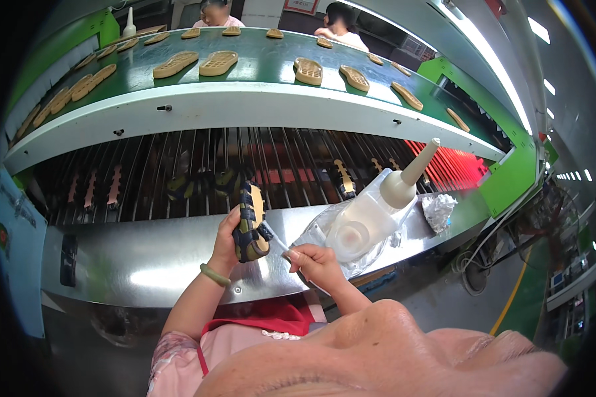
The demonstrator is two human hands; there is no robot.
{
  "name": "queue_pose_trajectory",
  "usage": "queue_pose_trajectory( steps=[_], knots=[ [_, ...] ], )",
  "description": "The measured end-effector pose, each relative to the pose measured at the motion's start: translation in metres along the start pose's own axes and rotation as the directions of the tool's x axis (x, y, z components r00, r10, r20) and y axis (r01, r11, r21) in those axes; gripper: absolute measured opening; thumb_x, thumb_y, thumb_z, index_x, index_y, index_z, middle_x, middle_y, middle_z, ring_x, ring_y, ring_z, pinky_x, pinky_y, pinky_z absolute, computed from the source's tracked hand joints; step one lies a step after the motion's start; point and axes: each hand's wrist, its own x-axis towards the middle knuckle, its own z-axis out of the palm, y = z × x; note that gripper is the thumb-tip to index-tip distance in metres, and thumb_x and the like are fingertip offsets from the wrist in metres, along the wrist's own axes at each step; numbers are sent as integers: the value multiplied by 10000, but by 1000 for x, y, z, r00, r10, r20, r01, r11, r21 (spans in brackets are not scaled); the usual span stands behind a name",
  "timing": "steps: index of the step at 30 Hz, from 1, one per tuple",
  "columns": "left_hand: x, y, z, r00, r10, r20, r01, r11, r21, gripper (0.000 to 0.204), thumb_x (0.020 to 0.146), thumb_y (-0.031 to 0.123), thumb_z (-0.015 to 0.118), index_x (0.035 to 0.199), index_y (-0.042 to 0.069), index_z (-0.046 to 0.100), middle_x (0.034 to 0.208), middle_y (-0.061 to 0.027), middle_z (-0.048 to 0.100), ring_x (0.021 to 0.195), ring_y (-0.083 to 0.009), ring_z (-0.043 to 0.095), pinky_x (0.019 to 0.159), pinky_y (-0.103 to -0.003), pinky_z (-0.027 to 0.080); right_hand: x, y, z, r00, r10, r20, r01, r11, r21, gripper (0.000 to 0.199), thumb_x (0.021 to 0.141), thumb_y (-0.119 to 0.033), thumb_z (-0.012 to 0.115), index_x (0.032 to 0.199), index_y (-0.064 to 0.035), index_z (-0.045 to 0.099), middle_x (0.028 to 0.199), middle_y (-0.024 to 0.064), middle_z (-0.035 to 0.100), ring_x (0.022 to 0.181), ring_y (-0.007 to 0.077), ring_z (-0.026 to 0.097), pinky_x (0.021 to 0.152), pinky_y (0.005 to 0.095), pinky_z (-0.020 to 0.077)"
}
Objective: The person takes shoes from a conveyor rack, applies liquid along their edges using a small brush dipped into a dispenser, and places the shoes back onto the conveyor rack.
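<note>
1. Currently, a strappy sandal upper [248,228] is held upright above the near edge of the rod conveyor; navy and olive bands are wrapped around its smooth, tan, foot-shaped base.
2. Its side is gripped by the closed fingers of the left hand [226,237], above whose wrist a rounded, pale green bangle [215,274] is worn.
3. A slim, pale-shafted tool [278,243] is pinched between the thumb and bent fingers of the right hand [316,262]; its far end is laid against the upper's strap area.
4. To the right, a translucent plastic bottle [385,198] with a tapering cone nozzle is rested on crinkled clear film, beside a crumpled silvery wad [439,212].
5. These are supported by a shiny sheet-metal ledge [139,264], behind which slender metal rods [278,198] are lined up.
6. Above, tan soles [218,63] with grid-patterned hollows are spread over a smooth green belt [261,59].
</note>
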Motion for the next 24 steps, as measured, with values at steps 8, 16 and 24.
queue_pose_trajectory(
  steps=[8, 16, 24],
  knots=[
    [-16, 3, 4, 999, -38, 1, 38, 999, -4, 453, 906, 357, 494, 1202, 15, 506, 1009, -87, 618, 857, -161, 625, 753, -298, 526, 5, 6, 9, 988, -150, -32, 151, 988, 40, 187, 901, -188, 599, 939, -13, 655, 672, 2, 617, 530, 16, 463, 446, 172, 325],
    [-19, 7, 7, 998, -49, 34, 49, 999, -17, 444, 883, 330, 525, 1187, 8, 495, 966, -91, 614, 808, -165, 630, 715, -291, 536, 15, 5, 12, 989, -149, -23, 151, 978, 145, 119, 872, -118, 622, 947, -26, 632, 691, 14, 627, 574, 28, 527, 465, 165, 361],
    [-30, 5, 4, 996, -69, 52, 70, 998, -8, 455, 864, 331, 549, 1182, 13, 477, 957, -105, 610, 807, -182, 636, 713, -305, 542, 8, 12, 12, 998, -53, -29, 57, 989, 136, 164, 883, -168, 610, 973, -32, 630, 697, 2, 623, 532, 21, 479, 455, 174, 356]
  ],
)
